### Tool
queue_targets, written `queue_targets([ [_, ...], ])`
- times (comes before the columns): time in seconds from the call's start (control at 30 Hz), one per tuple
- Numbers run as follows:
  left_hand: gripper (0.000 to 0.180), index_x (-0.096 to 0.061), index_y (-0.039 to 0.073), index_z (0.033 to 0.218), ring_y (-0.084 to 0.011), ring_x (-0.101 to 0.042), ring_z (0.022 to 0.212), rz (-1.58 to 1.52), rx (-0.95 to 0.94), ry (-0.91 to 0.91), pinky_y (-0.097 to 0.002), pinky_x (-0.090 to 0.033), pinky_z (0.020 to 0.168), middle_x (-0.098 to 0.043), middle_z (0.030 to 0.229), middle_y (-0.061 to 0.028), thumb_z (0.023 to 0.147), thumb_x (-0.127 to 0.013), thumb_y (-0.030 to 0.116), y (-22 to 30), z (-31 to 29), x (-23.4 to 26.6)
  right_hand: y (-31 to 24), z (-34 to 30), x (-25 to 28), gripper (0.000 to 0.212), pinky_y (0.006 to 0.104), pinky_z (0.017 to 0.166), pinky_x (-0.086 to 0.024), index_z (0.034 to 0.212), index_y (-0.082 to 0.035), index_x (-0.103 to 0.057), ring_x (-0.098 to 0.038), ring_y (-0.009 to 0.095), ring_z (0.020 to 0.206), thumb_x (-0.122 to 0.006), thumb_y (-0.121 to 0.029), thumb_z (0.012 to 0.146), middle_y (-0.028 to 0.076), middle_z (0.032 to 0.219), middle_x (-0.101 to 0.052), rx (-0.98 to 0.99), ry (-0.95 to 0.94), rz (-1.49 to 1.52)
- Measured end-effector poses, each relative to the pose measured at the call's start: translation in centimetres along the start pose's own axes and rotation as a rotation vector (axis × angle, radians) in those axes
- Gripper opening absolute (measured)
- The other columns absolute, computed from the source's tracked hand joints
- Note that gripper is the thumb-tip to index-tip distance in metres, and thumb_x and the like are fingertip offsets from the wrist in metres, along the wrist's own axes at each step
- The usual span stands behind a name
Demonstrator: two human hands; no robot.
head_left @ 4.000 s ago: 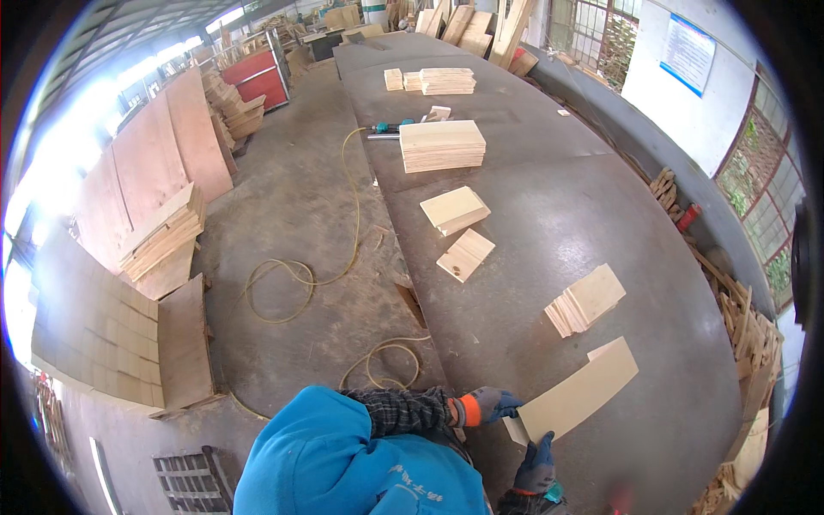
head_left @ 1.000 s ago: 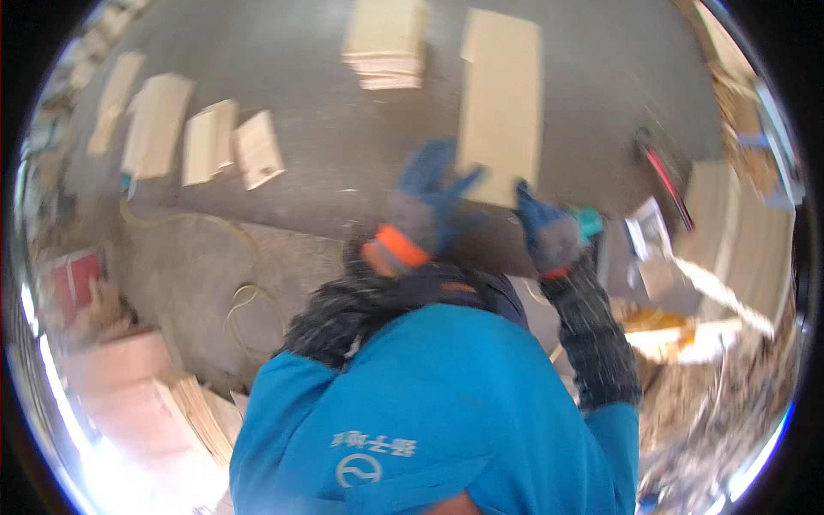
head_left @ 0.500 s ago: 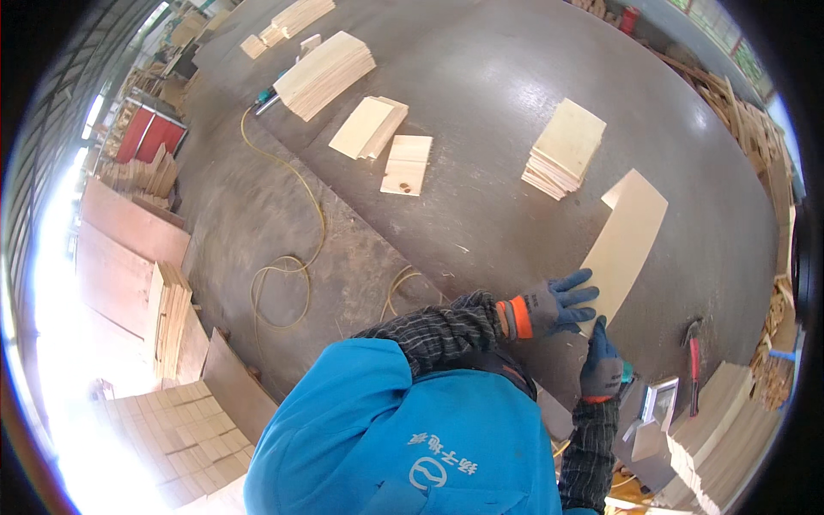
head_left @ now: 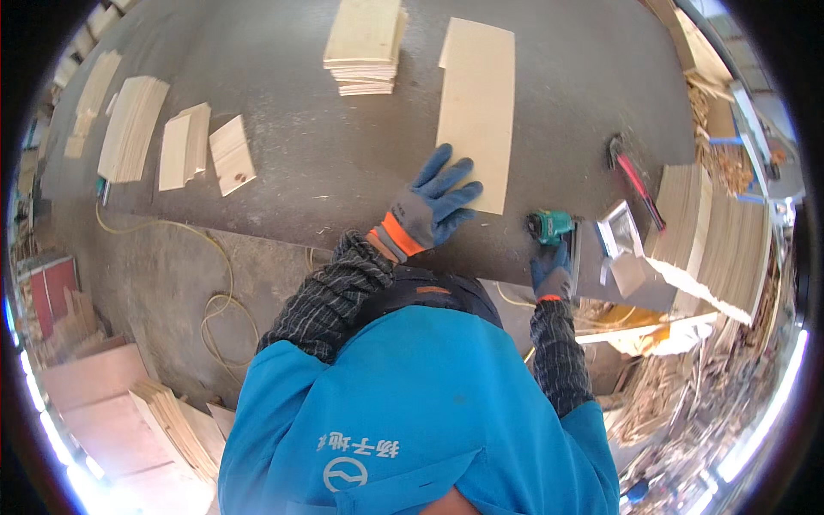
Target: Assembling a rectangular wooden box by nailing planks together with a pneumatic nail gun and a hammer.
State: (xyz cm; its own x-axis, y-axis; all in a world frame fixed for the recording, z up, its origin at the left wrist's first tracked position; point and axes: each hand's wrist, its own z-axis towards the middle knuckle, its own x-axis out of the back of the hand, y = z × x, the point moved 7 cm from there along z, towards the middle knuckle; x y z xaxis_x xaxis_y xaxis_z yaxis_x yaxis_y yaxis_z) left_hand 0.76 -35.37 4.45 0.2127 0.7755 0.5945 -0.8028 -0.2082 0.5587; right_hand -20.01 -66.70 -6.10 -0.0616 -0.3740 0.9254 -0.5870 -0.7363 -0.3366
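Note:
A long pale wooden board (head_left: 476, 112) lies on the dark tabletop in front of me, with another piece's corner showing at its far left edge. My left hand (head_left: 433, 202), in a blue-and-grey glove with an orange cuff, is open, its spread fingers at the board's near left corner. To the right of the board's near end, my gloved right hand (head_left: 551, 273) is closed round the handle of a green air nail gun (head_left: 551, 226). The nail gun rests at the table's near edge, its metal magazine along the right side; the hand partly hides its handle.
A stack of short boards (head_left: 365, 47) stands beyond my left hand, with more piles (head_left: 133, 129) at far left. On the right lie a red-handled hammer (head_left: 635, 180), a silvery open box (head_left: 620, 230) and stacked long boards (head_left: 682, 215). A yellow hose (head_left: 219, 249) trails across the floor.
My right hand has left the board's near end and moved right, onto the nail gun. The left hand stays at the board. The view has turned to the right.

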Motion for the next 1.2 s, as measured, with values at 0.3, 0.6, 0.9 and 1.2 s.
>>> queue_targets([
  [0.3,0.049,-0.074,0.014,0.127,-0.0539,-0.041,0.150,0.050,0.042,0.024,-0.0594,-0.043,0.122,-0.058,0.153,-0.0180,0.081,-0.089,0.024,1.3,0.6,-0.3,3.0,0.4,-1.7,0.100,0.0536,0.097,-0.056,0.167,-0.010,-0.028,-0.068,0.047,0.118,-0.083,-0.037,0.088,0.029,0.139,-0.066,-0.141,-0.046,-0.110],
  [0.6,0.046,-0.076,0.014,0.125,-0.0529,-0.043,0.149,0.015,0.021,0.049,-0.0585,-0.045,0.121,-0.060,0.151,-0.0183,0.081,-0.088,0.023,1.1,0.8,-0.7,5.5,1.0,0.9,0.053,0.0455,0.082,-0.057,0.138,-0.005,-0.063,-0.074,0.030,0.091,-0.071,-0.025,0.089,0.013,0.104,-0.077,-0.127,-0.041,0.405],
  [0.9,0.046,-0.077,0.011,0.122,-0.0532,-0.048,0.145,0.006,0.028,0.054,-0.0591,-0.043,0.122,-0.063,0.146,-0.0198,0.078,-0.088,0.020,0.8,0.9,-0.1,-13.9,-6.3,15.6,0.014,0.0286,0.061,-0.050,0.090,-0.004,-0.067,-0.061,0.013,0.066,-0.069,-0.017,0.089,0.004,0.076,-0.065,-0.301,-0.437,0.961],
  [1.2,0.048,-0.075,0.015,0.125,-0.0506,-0.049,0.145,0.015,0.037,0.072,-0.0570,-0.048,0.118,-0.063,0.147,-0.0172,0.079,-0.088,0.021,0.6,0.6,0.0,-19.0,-7.7,14.8,0.022,0.0313,0.065,-0.052,0.099,0.000,-0.069,-0.065,0.014,0.070,-0.070,-0.020,0.090,0.006,0.080,-0.069,-0.283,-0.506,0.852],
])
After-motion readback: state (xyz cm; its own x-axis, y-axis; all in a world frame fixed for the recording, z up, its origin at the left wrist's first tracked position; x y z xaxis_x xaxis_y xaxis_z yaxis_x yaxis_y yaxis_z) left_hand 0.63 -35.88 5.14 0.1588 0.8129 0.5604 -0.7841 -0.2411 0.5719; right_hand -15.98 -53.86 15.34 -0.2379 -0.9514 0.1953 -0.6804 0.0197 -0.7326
